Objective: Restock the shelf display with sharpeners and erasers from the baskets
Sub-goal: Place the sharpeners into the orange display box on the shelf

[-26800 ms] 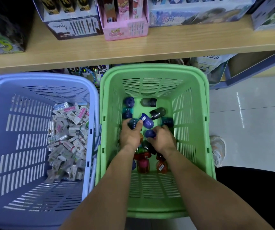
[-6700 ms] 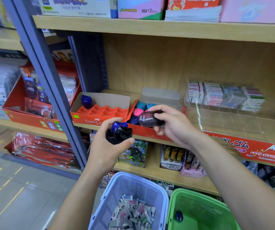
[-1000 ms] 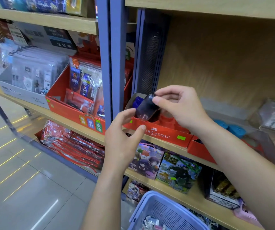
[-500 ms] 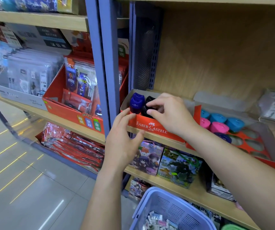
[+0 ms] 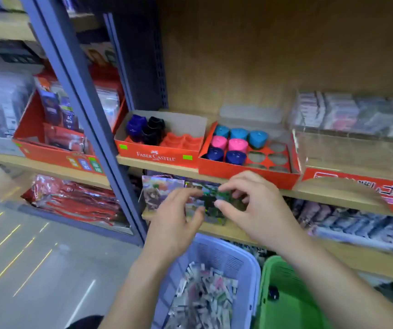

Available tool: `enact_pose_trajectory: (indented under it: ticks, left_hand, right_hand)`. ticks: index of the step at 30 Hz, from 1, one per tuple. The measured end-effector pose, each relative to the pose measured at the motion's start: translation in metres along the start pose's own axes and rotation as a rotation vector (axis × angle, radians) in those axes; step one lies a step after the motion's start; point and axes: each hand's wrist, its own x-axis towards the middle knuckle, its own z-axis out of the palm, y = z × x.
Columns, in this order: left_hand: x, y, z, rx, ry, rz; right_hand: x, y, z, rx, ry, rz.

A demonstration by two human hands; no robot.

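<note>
the left hand (image 5: pixel 175 220) and right hand (image 5: pixel 257 210) hover loose-fingered and empty just below the red box (image 5: pixel 157 157), where blue and black sharpeners (image 5: pixel 146 129) stand.

bright even light, heavy motion blur, streaks glare on floor (image 5: pixel 12 252).

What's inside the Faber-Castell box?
Blue sharpeners and black sharpeners stand at its left; the orange tray beside them shows empty slots. The front wall of the box hides the tray's near edge.
</note>
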Motion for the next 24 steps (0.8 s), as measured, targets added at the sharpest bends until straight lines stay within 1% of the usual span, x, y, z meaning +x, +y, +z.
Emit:
enact_pose_trajectory:
  ticks: [3, 6, 7, 10, 13, 17, 20, 22, 24]
  left_hand:
    - [-0.03, 0.017, 0.054, 0.06, -0.271, -0.028]
    - [-0.053, 0.03, 0.113, 0.164, -0.646, -0.039]
    - [-0.06, 0.034, 0.132, 0.197, -0.744, -0.036]
    - [-0.083, 0.046, 0.19, 0.209, -0.93, -0.029]
    - [-0.108, 0.053, 0.253, 0.125, -1.039, -0.134]
    - [-0.153, 0.033, 0.333, 0.137, -1.085, -0.364]
    - [-0.191, 0.011, 0.376, 0.14, -1.125, -0.569]
    - [-0.214, -0.005, 0.395, 0.204, -1.137, -0.612]
    - [-0.234, -0.019, 0.407, 0.283, -1.145, -0.589]
  right_hand:
    - [-0.071, 0.058, -0.011, -0.088, -0.088, 0.19]
    - [-0.138, 0.128, -0.013, -0.173, -0.218, 0.466]
    - [-0.158, 0.151, -0.013, -0.18, -0.262, 0.563]
    - [-0.21, 0.209, -0.007, -0.175, -0.366, 0.78]
    - [-0.25, 0.253, 0.011, -0.139, -0.453, 0.914]
    - [-0.295, 0.293, 0.048, -0.077, -0.587, 1.032]
    - [-0.326, 0.308, 0.084, -0.002, -0.667, 1.085]
    - [-0.345, 0.314, 0.107, 0.044, -0.695, 1.117]
    - [-0.363, 0.318, 0.127, 0.084, -0.711, 1.147]
